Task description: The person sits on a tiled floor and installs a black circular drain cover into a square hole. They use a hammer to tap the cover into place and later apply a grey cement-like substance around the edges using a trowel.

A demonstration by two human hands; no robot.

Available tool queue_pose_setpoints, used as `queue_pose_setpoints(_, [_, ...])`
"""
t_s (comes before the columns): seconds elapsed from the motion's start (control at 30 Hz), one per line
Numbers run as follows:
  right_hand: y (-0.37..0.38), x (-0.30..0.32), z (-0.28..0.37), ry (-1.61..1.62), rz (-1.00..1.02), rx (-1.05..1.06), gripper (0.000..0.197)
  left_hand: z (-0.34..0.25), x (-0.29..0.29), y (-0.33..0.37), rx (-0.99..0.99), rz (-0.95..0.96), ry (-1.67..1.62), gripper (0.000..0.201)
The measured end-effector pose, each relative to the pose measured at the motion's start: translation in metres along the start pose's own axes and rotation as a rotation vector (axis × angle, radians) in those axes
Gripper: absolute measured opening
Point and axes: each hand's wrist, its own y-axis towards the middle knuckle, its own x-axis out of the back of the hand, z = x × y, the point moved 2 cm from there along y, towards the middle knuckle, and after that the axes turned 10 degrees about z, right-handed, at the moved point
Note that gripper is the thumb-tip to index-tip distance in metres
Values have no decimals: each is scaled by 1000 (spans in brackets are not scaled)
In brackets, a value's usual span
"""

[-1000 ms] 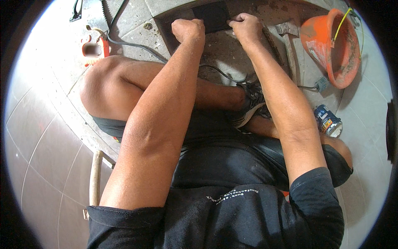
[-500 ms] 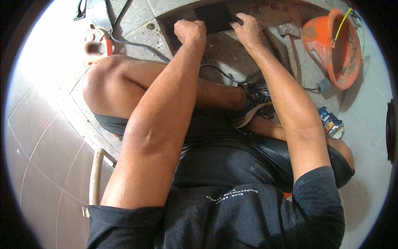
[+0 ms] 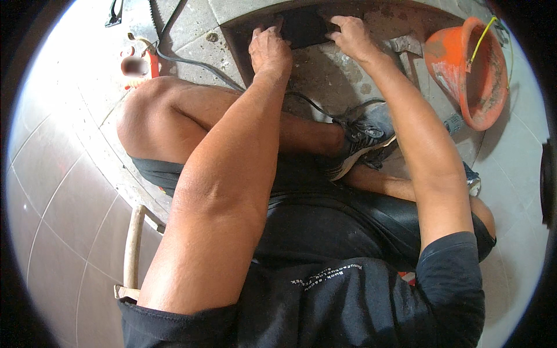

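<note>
Head view: the far recess (image 3: 331, 69) is partly covered by the 2 arms. At right, the orange bucket (image 3: 444, 55) tilts, its mouth rightward. The left hand (image 3: 270, 51) has its fingers at the left edge of 1 black panel (image 3: 306, 29), which lies in the recess's far part, its outline hard to make out; the right hand's (image 3: 352, 37) fingertips are by the right edge. Whether either hand grasps it, I cannot tell. The hammer (image 3: 406, 45) is partly hidden, the can (image 3: 473, 181) mostly.

Right there at five o'clock, small white lettering (image 3: 328, 274) runs in slanting rows across your black shirt (image 3: 313, 319), while at three o'clock your right arm (image 3: 435, 156) leaves the blue can (image 3: 472, 178) mostly hidden, its print unreadable.
</note>
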Motion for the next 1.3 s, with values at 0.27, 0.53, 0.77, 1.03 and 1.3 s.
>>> queue_pose_setpoints(0.27, [8,26,13,-45,195,-55,41,12,-7,7,-37,-14,40,58])
queue_pose_setpoints(0.53, [5,36,15,-128,210,-29,46,14,-8,7,-127,-117,-109,18])
queue_pose_setpoints(0.77, [8,43,16,-66,321,-27,47,10,0,13,-37,124,116,59])
queue_pose_setpoints(1.03, [3,35,11,-76,250,13,44,5,3,10,-61,100,123,58])
queue_pose_setpoints(1.3, [12,28,2,-129,196,61,50,10,-2,13,-98,96,162,57])
